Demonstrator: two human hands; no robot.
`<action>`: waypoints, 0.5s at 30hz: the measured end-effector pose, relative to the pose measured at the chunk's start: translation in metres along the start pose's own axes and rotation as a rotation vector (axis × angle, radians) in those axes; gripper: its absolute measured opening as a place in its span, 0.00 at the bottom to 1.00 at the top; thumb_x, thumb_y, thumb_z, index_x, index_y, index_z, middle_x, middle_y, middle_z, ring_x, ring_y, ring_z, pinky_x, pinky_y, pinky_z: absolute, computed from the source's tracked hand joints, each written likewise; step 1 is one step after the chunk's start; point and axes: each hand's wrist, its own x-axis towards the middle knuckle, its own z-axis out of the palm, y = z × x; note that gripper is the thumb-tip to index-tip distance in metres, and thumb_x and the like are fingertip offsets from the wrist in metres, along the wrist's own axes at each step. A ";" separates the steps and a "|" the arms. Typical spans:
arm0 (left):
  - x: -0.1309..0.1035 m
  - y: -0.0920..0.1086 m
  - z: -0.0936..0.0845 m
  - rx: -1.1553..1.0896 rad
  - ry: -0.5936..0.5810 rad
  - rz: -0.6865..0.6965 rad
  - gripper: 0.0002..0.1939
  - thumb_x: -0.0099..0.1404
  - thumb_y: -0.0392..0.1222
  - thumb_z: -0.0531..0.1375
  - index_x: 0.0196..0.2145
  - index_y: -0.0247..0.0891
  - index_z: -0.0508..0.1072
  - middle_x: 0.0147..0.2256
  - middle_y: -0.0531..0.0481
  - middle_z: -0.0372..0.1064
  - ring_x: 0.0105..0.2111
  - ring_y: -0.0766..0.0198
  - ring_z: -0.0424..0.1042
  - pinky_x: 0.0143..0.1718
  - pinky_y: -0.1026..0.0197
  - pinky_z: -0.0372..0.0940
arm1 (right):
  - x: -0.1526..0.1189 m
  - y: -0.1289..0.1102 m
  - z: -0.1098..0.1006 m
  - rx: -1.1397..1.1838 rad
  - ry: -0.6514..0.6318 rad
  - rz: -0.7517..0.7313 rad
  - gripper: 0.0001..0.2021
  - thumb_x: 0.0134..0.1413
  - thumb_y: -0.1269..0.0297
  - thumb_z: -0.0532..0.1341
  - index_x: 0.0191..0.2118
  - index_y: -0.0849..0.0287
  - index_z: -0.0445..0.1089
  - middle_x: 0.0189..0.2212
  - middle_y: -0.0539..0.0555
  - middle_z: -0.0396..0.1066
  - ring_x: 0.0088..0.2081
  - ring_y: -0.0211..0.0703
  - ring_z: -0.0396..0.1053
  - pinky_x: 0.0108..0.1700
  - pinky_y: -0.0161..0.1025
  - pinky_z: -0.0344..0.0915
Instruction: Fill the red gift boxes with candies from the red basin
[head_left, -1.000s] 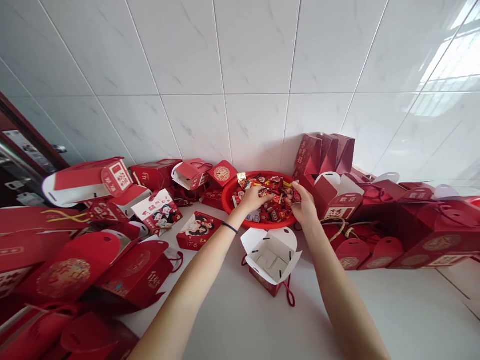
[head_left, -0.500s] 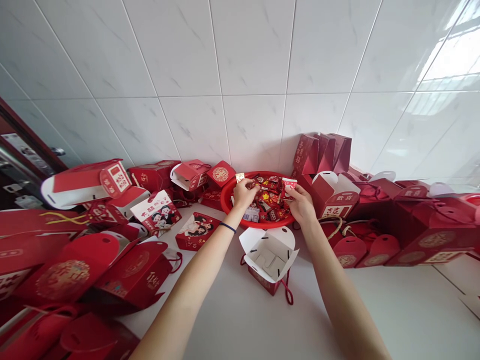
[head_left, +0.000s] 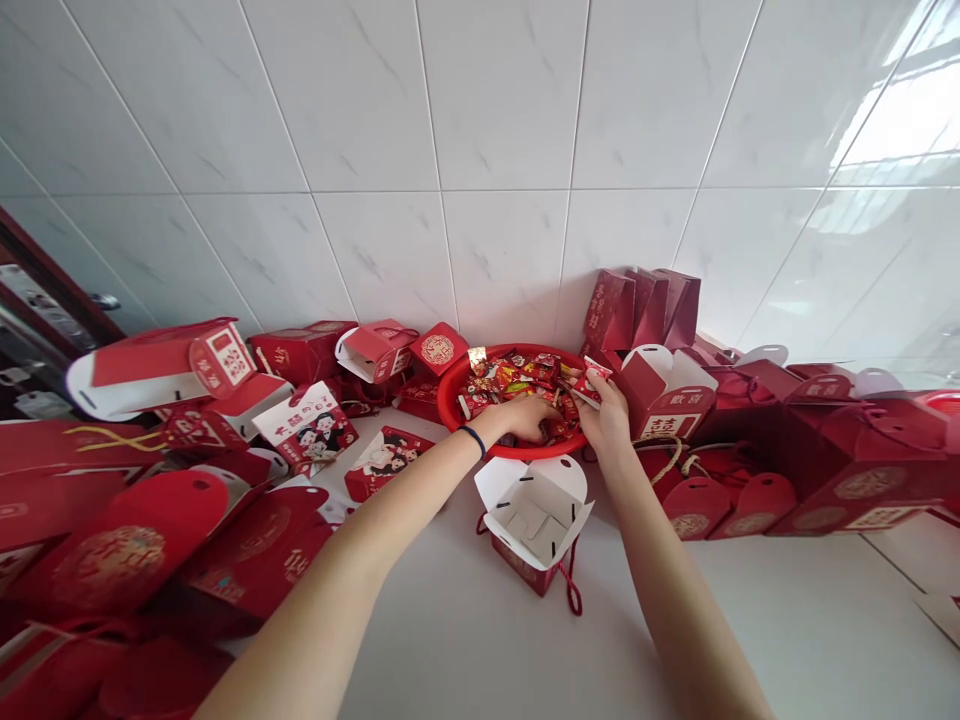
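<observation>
A red plastic basin [head_left: 448, 402] holds a heap of small wrapped candies [head_left: 517, 372], mostly in red and gold wrappers. My left hand [head_left: 527, 418] reaches down into the front of the heap, its fingers curled among the wrappers; the fingertips are hidden. At the basin's right rim, my right hand [head_left: 604, 412] is closed on a red-and-white candy packet [head_left: 592, 380], which sticks up between thumb and fingers. Just in front of the basin stands an open gift box [head_left: 534, 530], white inside, with its flaps spread and a dark red cord handle hanging at the side.
Many red gift boxes [head_left: 277, 550] crowd the left side of the white table [head_left: 480, 640]. More boxes and bags [head_left: 862, 450] line the right side. Behind the basin rises a tiled wall [head_left: 502, 250]. A printed box [head_left: 386, 460] lies left of the basin.
My left hand has moved right and down into the candies, uncovering the basin's left part. My right hand still holds the packet, now tilted and slightly further right.
</observation>
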 end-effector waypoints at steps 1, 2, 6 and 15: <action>0.003 -0.001 -0.001 0.035 -0.023 -0.016 0.24 0.44 0.34 0.69 0.42 0.46 0.81 0.45 0.50 0.80 0.49 0.52 0.76 0.53 0.58 0.68 | 0.000 0.001 0.000 0.000 0.003 -0.009 0.12 0.41 0.58 0.71 0.33 0.55 0.72 0.31 0.51 0.79 0.36 0.43 0.78 0.39 0.39 0.74; 0.007 -0.001 -0.002 0.056 -0.032 -0.037 0.26 0.44 0.34 0.70 0.44 0.46 0.80 0.48 0.48 0.79 0.52 0.50 0.74 0.55 0.56 0.67 | 0.000 0.001 -0.001 -0.002 0.004 -0.016 0.12 0.41 0.58 0.71 0.33 0.55 0.72 0.31 0.51 0.79 0.36 0.43 0.78 0.39 0.39 0.74; 0.014 -0.005 -0.006 0.149 -0.029 -0.147 0.28 0.48 0.33 0.68 0.49 0.44 0.79 0.52 0.41 0.76 0.58 0.43 0.69 0.60 0.47 0.62 | 0.000 0.002 -0.002 -0.008 0.003 -0.026 0.11 0.42 0.59 0.70 0.32 0.55 0.72 0.31 0.50 0.78 0.36 0.42 0.78 0.41 0.39 0.73; 0.013 -0.003 -0.014 0.160 -0.055 -0.296 0.17 0.64 0.47 0.62 0.49 0.39 0.79 0.48 0.37 0.77 0.50 0.41 0.75 0.50 0.48 0.69 | -0.001 0.000 0.001 0.014 0.011 -0.005 0.10 0.41 0.60 0.70 0.31 0.55 0.73 0.30 0.50 0.79 0.34 0.41 0.77 0.40 0.38 0.73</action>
